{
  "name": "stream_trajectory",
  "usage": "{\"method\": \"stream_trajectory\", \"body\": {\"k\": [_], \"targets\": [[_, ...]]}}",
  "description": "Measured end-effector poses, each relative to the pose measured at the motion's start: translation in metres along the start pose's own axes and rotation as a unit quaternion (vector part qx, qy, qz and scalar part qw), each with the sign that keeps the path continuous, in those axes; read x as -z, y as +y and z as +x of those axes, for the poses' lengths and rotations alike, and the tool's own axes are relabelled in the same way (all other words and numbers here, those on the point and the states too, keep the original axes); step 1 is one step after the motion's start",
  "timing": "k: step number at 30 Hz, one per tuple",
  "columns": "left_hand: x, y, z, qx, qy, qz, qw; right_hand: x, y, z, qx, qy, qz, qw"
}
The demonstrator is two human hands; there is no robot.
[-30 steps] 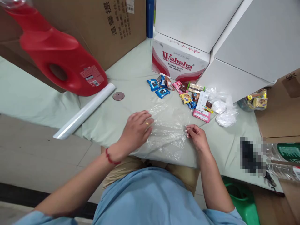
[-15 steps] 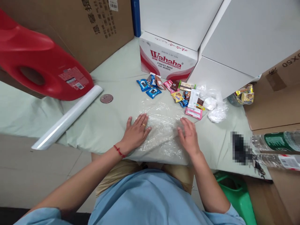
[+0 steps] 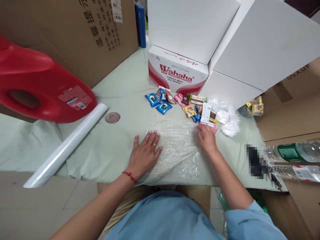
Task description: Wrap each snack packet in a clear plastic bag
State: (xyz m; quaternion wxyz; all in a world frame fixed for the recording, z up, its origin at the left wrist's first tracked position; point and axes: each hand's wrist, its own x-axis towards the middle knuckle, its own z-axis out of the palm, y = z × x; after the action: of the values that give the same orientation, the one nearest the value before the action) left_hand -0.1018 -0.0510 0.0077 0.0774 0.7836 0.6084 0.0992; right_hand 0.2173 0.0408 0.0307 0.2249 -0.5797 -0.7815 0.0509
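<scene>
A sheet of clear plastic wrap [image 3: 178, 146] lies spread on the pale green cloth [image 3: 115, 140] in front of me. My left hand [image 3: 145, 153] rests flat on the sheet's left edge, fingers spread, a ring on one finger and a red cord at the wrist. My right hand [image 3: 207, 138] lies on the sheet's far right corner, fingers stretched toward a pink packet [image 3: 211, 124]. Just beyond the sheet lies a cluster of small wrapped snacks [image 3: 185, 103], blue, pink, yellow and brown.
A roll of plastic wrap [image 3: 67, 145] lies at the left beside a big red jug [image 3: 42, 90] and a round metal disc [image 3: 112, 117]. White boxes [image 3: 178, 71] and cardboard boxes [image 3: 75, 33] stand behind. Crumpled plastic [image 3: 228, 121] and water bottles [image 3: 292, 160] are at the right.
My left hand flattened from a loose curl onto the sheet. My right hand let go of its pinch on the sheet's edge, laid flat, then slid forward toward the pink packet.
</scene>
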Motion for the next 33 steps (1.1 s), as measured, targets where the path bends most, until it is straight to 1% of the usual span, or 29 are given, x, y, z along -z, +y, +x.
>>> {"method": "stream_trajectory", "body": {"k": [2,3,5,7,8,9,10,11,12,13,14,15,17,18,19,20,22,24,25,26,28,29,31,33], "targets": [[0.000,-0.001,0.000,0.000,0.002,-0.001,1.000,-0.010,-0.009,0.039,0.014,-0.005,-0.046,0.999],[-0.001,-0.001,0.000,0.000,0.005,-0.001,1.000,-0.015,-0.013,0.057,0.020,-0.020,-0.072,0.997],[-0.002,-0.002,0.000,0.000,0.013,-0.004,1.000,-0.023,-0.020,0.089,0.020,-0.069,-0.122,0.990],[-0.002,-0.002,-0.001,0.000,0.019,-0.008,1.000,-0.024,-0.025,0.111,0.004,-0.117,-0.161,0.980],[-0.002,-0.001,-0.001,0.000,0.020,-0.010,1.000,-0.022,-0.027,0.119,-0.014,-0.124,-0.172,0.977],[-0.002,-0.001,-0.001,0.001,0.021,-0.012,1.000,-0.019,-0.028,0.123,-0.038,-0.116,-0.175,0.977],[-0.002,-0.001,-0.001,0.002,0.020,-0.014,1.000,-0.015,-0.029,0.125,-0.064,-0.095,-0.165,0.980],[-0.002,-0.001,-0.002,0.002,0.020,-0.016,1.000,-0.010,-0.030,0.124,-0.090,-0.067,-0.137,0.984],[-0.001,-0.001,-0.002,0.002,0.020,-0.018,1.000,-0.006,-0.031,0.120,-0.111,-0.041,-0.087,0.989],[-0.001,-0.001,-0.002,0.002,0.021,-0.020,1.000,-0.003,-0.032,0.113,-0.127,-0.026,-0.013,0.991],[-0.001,-0.002,-0.002,0.000,0.023,-0.021,1.000,-0.002,-0.035,0.103,-0.140,-0.028,0.080,0.987],[-0.002,-0.002,-0.002,-0.001,0.026,-0.023,0.999,-0.003,-0.038,0.091,-0.149,-0.047,0.182,0.971],[-0.003,-0.003,-0.003,-0.006,0.033,-0.026,0.999,-0.009,-0.049,0.061,-0.168,-0.118,0.350,0.914],[-0.003,-0.003,-0.003,-0.008,0.036,-0.027,0.999,-0.013,-0.056,0.045,-0.176,-0.160,0.391,0.889],[-0.003,-0.003,-0.003,-0.010,0.038,-0.028,0.999,-0.017,-0.063,0.031,-0.180,-0.198,0.398,0.878],[-0.004,-0.003,-0.003,-0.011,0.038,-0.028,0.999,-0.019,-0.070,0.020,-0.175,-0.230,0.373,0.882],[-0.004,-0.003,-0.002,-0.010,0.037,-0.029,0.999,-0.017,-0.080,0.008,-0.134,-0.268,0.251,0.920],[-0.003,-0.002,-0.002,-0.009,0.033,-0.029,0.999,-0.007,-0.081,0.015,-0.076,-0.257,0.092,0.959],[-0.003,-0.002,-0.002,-0.008,0.031,-0.028,0.999,0.000,-0.078,0.024,-0.057,-0.237,0.019,0.970],[-0.003,-0.002,-0.002,-0.007,0.029,-0.026,0.999,0.006,-0.073,0.035,-0.055,-0.211,-0.045,0.975],[-0.003,-0.002,-0.001,-0.007,0.027,-0.022,0.999,0.015,-0.059,0.060,-0.092,-0.165,-0.140,0.972],[-0.003,-0.002,-0.001,-0.006,0.028,-0.019,0.999,0.016,-0.051,0.071,-0.115,-0.158,-0.172,0.966],[-0.003,-0.002,-0.001,-0.006,0.032,-0.017,0.999,0.013,-0.038,0.085,-0.139,-0.173,-0.205,0.953],[-0.003,-0.002,-0.002,-0.006,0.035,-0.017,0.999,0.005,-0.030,0.089,-0.119,-0.201,-0.206,0.950]]}}
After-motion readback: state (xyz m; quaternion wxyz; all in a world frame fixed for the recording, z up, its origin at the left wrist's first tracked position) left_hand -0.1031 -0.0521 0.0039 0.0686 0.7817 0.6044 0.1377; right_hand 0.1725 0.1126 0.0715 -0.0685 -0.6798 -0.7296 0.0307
